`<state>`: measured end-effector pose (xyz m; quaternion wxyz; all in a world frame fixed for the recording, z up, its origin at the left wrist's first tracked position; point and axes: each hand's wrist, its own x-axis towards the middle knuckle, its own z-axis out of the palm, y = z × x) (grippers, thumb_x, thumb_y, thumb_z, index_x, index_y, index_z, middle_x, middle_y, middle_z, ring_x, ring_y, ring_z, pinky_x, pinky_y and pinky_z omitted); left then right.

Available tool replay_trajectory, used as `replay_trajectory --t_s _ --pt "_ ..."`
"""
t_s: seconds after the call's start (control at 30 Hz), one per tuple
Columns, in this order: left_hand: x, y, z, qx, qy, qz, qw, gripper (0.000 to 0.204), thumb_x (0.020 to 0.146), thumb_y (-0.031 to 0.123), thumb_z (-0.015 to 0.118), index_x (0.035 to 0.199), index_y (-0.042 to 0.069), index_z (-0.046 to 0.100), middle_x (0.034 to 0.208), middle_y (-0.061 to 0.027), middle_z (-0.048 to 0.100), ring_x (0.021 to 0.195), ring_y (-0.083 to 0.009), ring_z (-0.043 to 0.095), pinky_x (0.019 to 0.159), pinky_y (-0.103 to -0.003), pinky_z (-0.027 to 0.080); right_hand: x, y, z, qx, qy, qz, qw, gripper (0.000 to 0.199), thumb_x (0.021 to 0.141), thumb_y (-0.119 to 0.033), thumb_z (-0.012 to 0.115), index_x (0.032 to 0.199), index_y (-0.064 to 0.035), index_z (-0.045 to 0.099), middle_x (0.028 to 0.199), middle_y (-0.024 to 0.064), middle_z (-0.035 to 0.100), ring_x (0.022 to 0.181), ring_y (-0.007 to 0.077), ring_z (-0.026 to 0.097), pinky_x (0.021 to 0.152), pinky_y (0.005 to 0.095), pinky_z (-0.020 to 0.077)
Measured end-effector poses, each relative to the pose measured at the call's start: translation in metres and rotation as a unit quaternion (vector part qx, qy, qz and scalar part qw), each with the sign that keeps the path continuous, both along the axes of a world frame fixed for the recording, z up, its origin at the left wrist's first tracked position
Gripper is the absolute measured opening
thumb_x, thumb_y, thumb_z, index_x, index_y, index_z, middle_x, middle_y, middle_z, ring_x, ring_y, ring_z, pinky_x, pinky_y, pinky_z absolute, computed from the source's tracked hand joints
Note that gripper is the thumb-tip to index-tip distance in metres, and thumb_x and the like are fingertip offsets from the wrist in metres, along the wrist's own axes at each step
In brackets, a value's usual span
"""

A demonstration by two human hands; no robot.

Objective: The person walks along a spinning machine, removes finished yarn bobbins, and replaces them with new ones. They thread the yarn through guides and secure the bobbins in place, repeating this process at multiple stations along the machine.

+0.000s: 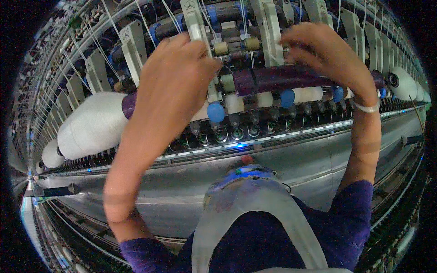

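Note:
Both my hands are raised over a long spinning machine. My left hand is closed, its fingers bent beside a grey lever arm; whatever is in them is hidden. Across from it, my right hand has its fingers curled together near another grey lever arm; slight blur hides what they hold. Between and below the hands lies a dark purple roller with a pale end. Small tan rollers sit just above it, and a blue-ended roller is underneath.
A large white yarn cone stands left of my left forearm, with another white cone at far right. Black spindle parts line a metal rail below the rollers. Beneath runs a grey metal panel. White strands hang from above.

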<state>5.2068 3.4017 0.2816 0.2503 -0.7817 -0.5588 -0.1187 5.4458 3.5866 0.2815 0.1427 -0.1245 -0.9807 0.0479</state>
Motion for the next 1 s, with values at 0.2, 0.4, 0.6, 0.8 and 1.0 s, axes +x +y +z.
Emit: replay_trajectory --t_s 0.2,0.4,0.6,0.8,1.0 --pt "0.006 0.111 -0.046 -0.164 0.290 -0.046 0.942 0.006 0.075 0.014 0.066 0.074 0.017 0.071 0.083 0.0007 0.067 0.087 -0.0181 0.064 0.078 -0.032 0.046 0.062 -0.006 -0.063 0.067 0.052 -0.073 0.994 0.051 0.061 -0.018 0.080 0.107 -0.0023 0.062 0.109 0.0119 0.058 0.106 0.0325 0.056 0.089 0.0374 0.0460" --pt "0.015 0.129 -0.089 -0.110 0.454 -0.095 0.879 0.014 0.085 0.022 0.060 0.083 0.029 0.072 0.089 0.0080 0.071 0.095 -0.0097 0.063 0.095 -0.031 0.035 0.071 0.009 -0.044 0.186 0.281 -0.144 0.931 0.054 0.061 -0.010 0.082 0.111 -0.0053 0.062 0.111 0.0110 0.061 0.099 0.0308 0.059 0.087 0.0364 0.0474" --pt "0.020 0.123 -0.071 -0.162 0.424 -0.049 0.890 0.011 0.080 0.022 0.064 0.076 0.024 0.074 0.082 0.0021 0.072 0.087 -0.0156 0.068 0.089 -0.035 0.041 0.055 0.017 -0.066 0.195 0.247 -0.110 0.943 0.058 0.060 -0.020 0.085 0.111 -0.0050 0.062 0.106 0.0102 0.060 0.097 0.0319 0.057 0.082 0.0390 0.0479" --pt "-0.007 0.130 -0.042 -0.166 0.055 -0.021 0.984 0.007 0.074 0.016 0.063 0.073 0.014 0.069 0.074 -0.0114 0.068 0.075 -0.0261 0.067 0.088 -0.037 0.040 0.056 0.011 -0.067 0.214 0.233 -0.136 0.939 0.059 0.062 -0.024 0.084 0.113 -0.0050 0.060 0.109 0.0102 0.059 0.098 0.0321 0.055 0.083 0.0398 0.0473" --pt "-0.003 0.128 -0.062 -0.108 0.257 -0.015 0.960 0.008 0.078 0.018 0.063 0.076 0.015 0.070 0.074 -0.0065 0.067 0.079 -0.0212 0.065 0.093 -0.038 0.039 0.055 0.003 -0.060 0.221 0.230 -0.145 0.937 0.056 0.068 -0.031 0.080 0.113 -0.0038 0.059 0.108 0.0126 0.059 0.099 0.0324 0.056 0.084 0.0418 0.0469"
